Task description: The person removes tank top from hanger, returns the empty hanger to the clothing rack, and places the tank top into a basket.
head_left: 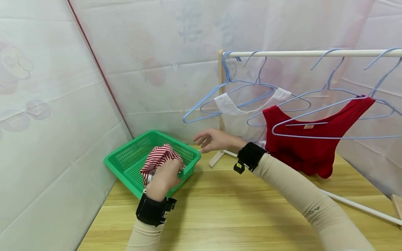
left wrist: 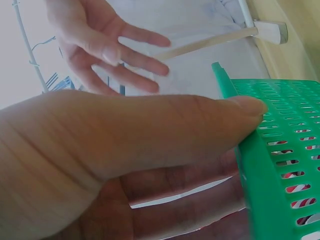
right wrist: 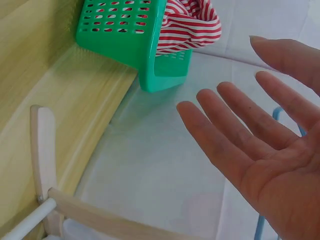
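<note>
A green plastic basket (head_left: 117, 158) sits on the table at the left, with a red-and-white striped garment (head_left: 161, 155) bunched inside. My left hand (head_left: 164, 177) reaches over the basket's near right rim, above the garment. In the left wrist view its thumb (left wrist: 200, 125) lies at the outside of the rim, while the other fingers pass behind it into the basket. Their tips are hidden, so I cannot tell whether they grip cloth. My right hand (head_left: 216, 139) hovers past the basket's right corner, holding nothing. Its fingers (right wrist: 245, 120) are spread and loosely extended in the right wrist view.
Right of the basket stands a clothes rack with a white rail (head_left: 292, 53). Blue hangers (head_left: 204, 99) hang from it, some bearing a white top (head_left: 240, 118) and a red garment (head_left: 301, 146). The rack's wooden foot (head_left: 216, 159) and low white bar (head_left: 358, 205) are on the table.
</note>
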A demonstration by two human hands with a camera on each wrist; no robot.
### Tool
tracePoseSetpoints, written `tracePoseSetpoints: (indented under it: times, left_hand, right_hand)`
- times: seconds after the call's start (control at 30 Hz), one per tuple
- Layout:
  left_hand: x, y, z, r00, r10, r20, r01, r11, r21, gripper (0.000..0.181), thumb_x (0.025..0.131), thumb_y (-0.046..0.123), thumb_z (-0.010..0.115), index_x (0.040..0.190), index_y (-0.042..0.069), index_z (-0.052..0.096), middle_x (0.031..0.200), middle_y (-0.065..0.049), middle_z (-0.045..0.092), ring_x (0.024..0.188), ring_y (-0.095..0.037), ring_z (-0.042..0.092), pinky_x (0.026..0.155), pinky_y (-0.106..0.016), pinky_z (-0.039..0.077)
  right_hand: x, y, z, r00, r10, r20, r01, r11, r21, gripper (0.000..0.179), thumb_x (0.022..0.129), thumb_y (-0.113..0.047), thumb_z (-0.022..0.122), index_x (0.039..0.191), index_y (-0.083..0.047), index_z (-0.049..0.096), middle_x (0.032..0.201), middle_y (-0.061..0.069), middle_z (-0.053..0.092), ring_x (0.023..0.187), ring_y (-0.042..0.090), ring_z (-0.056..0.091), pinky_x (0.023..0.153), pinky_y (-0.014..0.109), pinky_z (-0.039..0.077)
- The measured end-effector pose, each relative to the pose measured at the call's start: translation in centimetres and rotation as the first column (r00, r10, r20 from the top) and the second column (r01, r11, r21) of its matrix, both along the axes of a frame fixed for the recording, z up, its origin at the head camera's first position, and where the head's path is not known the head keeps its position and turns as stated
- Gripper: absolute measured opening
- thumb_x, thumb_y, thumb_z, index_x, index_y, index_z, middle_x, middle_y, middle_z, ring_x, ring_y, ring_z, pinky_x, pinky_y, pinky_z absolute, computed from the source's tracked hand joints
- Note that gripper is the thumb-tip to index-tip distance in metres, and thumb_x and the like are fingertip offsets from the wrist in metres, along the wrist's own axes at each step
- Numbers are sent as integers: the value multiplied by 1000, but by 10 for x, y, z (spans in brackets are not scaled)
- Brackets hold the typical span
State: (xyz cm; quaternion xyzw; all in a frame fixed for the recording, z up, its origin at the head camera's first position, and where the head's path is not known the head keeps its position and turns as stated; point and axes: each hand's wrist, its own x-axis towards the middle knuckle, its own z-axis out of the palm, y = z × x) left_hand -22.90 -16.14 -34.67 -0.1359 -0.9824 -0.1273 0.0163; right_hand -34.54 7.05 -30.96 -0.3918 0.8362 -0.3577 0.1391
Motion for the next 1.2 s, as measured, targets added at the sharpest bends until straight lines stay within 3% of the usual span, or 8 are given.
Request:
tracePoseSetpoints:
  times: [0.23, 0.57, 0.8, 1.2]
  left_hand:
    - [0, 0, -1, 1000, 0, -16, 1, 1000, 10, 24, 77, -3, 83, 98, 7, 77, 103, -7, 77, 95, -25, 73, 81, -44, 61]
    - [1, 0, 0, 1000, -3, -23, 4, 1000, 22, 25, 78, -4, 82, 101, 6, 77, 106, -9, 77, 97, -26, 73, 82, -44, 61]
    - [4, 0, 0, 1000, -6, -25, 6, 1000, 17, 26, 79, -4, 82, 103, 5, 77, 108, -9, 77, 100, -27, 73, 84, -45, 61]
    - [5, -1, 0, 1000, -9, -19, 9, 1000, 30, 29, 79, -2, 84, 107, 4, 78, 112, -12, 77, 103, -30, 73, 86, -45, 61]
  right_hand:
    - [13, 22, 5, 999, -51, -16, 51, 999, -20, 50, 94, -7, 73, 142, -8, 60, 137, 17, 66, 124, 33, 66, 101, 37, 57]
    - [28, 47, 10, 985, -84, -153, 81, 996, -24, 46, 93, -7, 74, 137, -1, 62, 133, 22, 68, 119, 38, 69, 98, 47, 59]
    - [40, 64, 18, 977, -145, -158, 140, 989, -45, 44, 93, -7, 73, 136, -3, 64, 133, 20, 69, 120, 40, 68, 97, 46, 60]
    - [54, 85, 30, 934, -262, -241, 236, 963, -130, 34, 95, -9, 73, 129, -3, 69, 126, 18, 72, 117, 35, 68, 96, 51, 59]
